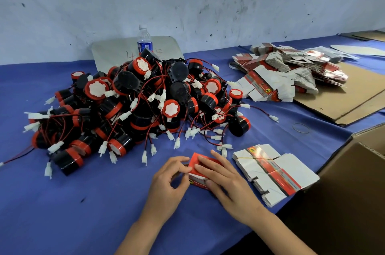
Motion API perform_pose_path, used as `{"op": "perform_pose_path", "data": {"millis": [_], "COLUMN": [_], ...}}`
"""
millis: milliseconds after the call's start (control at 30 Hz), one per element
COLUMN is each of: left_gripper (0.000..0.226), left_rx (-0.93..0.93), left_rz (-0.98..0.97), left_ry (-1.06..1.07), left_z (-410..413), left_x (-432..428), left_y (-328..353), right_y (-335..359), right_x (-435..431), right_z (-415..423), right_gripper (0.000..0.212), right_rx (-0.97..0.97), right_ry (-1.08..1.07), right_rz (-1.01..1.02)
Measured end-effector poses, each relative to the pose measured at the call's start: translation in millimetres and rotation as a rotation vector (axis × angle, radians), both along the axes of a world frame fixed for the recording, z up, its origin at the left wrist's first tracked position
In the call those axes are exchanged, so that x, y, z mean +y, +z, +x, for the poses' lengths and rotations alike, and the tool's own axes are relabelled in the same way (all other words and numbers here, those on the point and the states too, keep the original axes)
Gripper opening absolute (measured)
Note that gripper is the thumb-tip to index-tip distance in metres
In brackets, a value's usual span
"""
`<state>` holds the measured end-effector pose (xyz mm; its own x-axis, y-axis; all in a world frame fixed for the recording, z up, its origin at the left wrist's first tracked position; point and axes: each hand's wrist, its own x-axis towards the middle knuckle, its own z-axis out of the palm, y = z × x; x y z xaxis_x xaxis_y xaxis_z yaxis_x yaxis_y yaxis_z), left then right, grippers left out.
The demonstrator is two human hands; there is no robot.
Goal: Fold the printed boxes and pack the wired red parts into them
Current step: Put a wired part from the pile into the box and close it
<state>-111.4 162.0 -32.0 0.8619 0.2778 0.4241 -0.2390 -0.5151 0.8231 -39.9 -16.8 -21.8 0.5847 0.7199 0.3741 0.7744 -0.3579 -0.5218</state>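
We see the small red printed cardboard box [195,162] on the blue cloth-covered table [83,202], at the near edge of the heap of black-and-red round parts with red wires and white plugs [141,104]. The left hand [166,179] pinches its left end with curled fingers. The right hand [227,184] presses straight fingers across its top, beside a banded stack of flat box blanks [270,171].

The blue-clothed table [104,202] bears the gripped printed box [194,160]; wired red parts [135,104] heaped beyond it leftward, banded flat boxes [270,171] just right, perhaps a rubber band [300,128] farther.
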Motion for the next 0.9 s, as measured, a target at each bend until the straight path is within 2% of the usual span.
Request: {"op": "perform_pose_path", "data": {"millis": [233,333,467,567,767,833,900], "left_gripper": [0.02,0.022,0.016,0.01,0.006,0.009,0.027], "left_rx": [-0.024,-0.065,-0.112,-0.14,-0.1,-0.087,-0.041], "left_rz": [0.184,0.223,0.299,0.326,0.342,0.324,0.312], "left_ry": [0.04,0.039,-0.033,-0.054,-0.032,-0.041,-0.078], "left_z": [-1,0,0,2,3,2,1], "left_x": [1,-1,-5,-5,-11,-10,-12], "left_y": [0,-1,-1,-3,-2,-4,-5], "right_y": [15,16,20,16,8,5,4], "right_x": [-8,-11,-11,-9,-9,-7,-4], "right_z": [4,3,3,0,1,1,-2], "right_gripper": [0.044,0.051,0.062,0.07,0.065,0.062,0.056], "right_rx": [-0.095,-0.043,0.105,0.094,0.041,0.014,0.038], "right_ry": [0.065,0.117,0.173,0.145,0.145,0.129,0.072], "right_rz": [-0.264,-0.313,-0.292,-0.308,-0.258,-0.195,-0.058]}}
